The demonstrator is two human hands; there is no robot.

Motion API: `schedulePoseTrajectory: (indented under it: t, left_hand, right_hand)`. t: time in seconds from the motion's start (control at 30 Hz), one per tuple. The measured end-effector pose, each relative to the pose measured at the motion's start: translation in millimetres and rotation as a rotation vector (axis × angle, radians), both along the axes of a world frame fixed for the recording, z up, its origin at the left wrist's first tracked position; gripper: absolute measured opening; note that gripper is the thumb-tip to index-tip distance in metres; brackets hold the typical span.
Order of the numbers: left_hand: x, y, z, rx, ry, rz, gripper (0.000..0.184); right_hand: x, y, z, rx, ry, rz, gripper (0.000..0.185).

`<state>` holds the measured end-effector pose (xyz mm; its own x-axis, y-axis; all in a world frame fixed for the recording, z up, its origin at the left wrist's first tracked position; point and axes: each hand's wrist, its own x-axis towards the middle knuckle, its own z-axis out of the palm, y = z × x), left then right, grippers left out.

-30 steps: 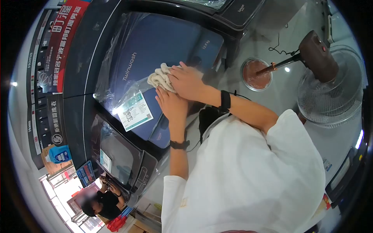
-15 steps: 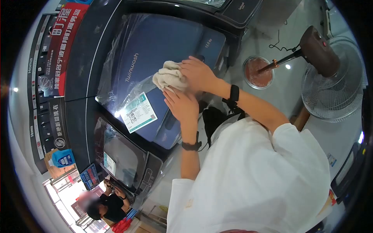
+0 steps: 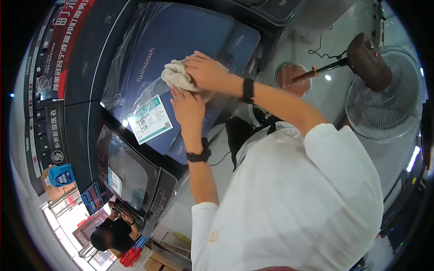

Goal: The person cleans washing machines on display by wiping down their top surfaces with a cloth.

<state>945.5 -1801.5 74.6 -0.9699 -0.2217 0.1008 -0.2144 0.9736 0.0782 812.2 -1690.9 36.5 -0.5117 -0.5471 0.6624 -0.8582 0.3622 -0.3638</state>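
Note:
My right hand (image 3: 205,72) lies over a bunched beige cloth (image 3: 177,76), its fingers bent onto it, pressing it against a dark blue washing machine lid (image 3: 185,34) marked "Twinwash". My left hand (image 3: 189,109) is beside it, fingers stretched out and fingertips at the lower edge of the cloth. Clear plastic film (image 3: 142,92) wrinkles over the lid. Close to my left hand is a white and green price label (image 3: 150,120) with handwriting on it.
A second washing machine (image 3: 131,174) with its own label stands lower left, a person (image 3: 115,232) in black beyond it. A blue detergent bottle (image 3: 61,175) is at the far left. To the right stands a fan (image 3: 370,63) on a round base (image 3: 289,81), its cord on the floor.
The whole view has shifted, so most things appear further left and higher. Both hands and the cloth have moved slightly over the lid, towards its lettering.

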Motion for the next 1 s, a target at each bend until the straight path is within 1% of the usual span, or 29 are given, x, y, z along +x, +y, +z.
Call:
schedulePoseTrajectory:
  t: [0.07,0.2,0.33,0.37,0.47,0.5,0.6,0.63,0.7,0.73,0.8,0.83,0.9,0.93,1.0]
  left_hand:
    - [15,10,0,-0.018,-0.025,-0.018,0.065]
    - [22,24,2,0.002,0.002,-0.029,0.065]
    - [-8,14,2,0.009,-0.009,-0.021,0.066]
    - [-20,15,0,0.012,0.008,-0.003,0.065]
    - [-28,20,-1,-0.043,-0.014,0.031,0.06]
    - [-29,23,-2,-0.071,-0.032,0.042,0.058]
    - [-11,28,-12,-0.054,0.099,-0.002,0.052]
    - [-1,32,-12,-0.063,0.087,-0.016,0.051]
    - [25,48,-13,-0.083,0.064,-0.04,0.051]
    - [38,56,-14,-0.108,0.024,-0.054,0.053]
    - [64,74,-18,-0.156,-0.057,-0.081,0.058]
    - [74,83,-21,-0.096,-0.035,-0.063,0.054]
    - [89,97,-25,0.024,0.011,-0.025,0.048]
    - [93,97,-24,0.029,-0.036,-0.024,0.047]
    - [109,90,-14,0.029,-0.144,-0.022,0.045]
  right_hand:
    - [-6,28,0,0.052,-0.011,0.046,0.024]
    - [-41,51,-11,0.113,0.068,-0.052,0.024]
    - [-61,19,-2,0.041,0.104,-0.163,0.021]
    - [-58,7,-1,-0.018,0.039,-0.146,0.021]
    - [-29,-9,-2,-0.05,0.019,-0.164,0.023]
    - [-21,-11,-6,-0.053,0.05,-0.17,0.027]
    - [6,17,-4,-0.075,0.041,-0.05,0.029]
    - [10,31,-8,-0.059,0.002,0.046,0.031]
    - [23,62,-12,-0.054,-0.029,0.116,0.031]
    - [27,76,-14,-0.052,-0.045,0.148,0.031]
    - [39,93,-39,-0.075,-0.08,0.15,0.03]
    - [44,98,-48,-0.087,-0.097,0.152,0.029]
    - [57,97,-44,-0.121,-0.129,0.086,0.027]
    - [65,93,-38,-0.138,-0.141,0.055,0.026]
    - [93,72,-24,-0.115,-0.3,0.167,0.02]
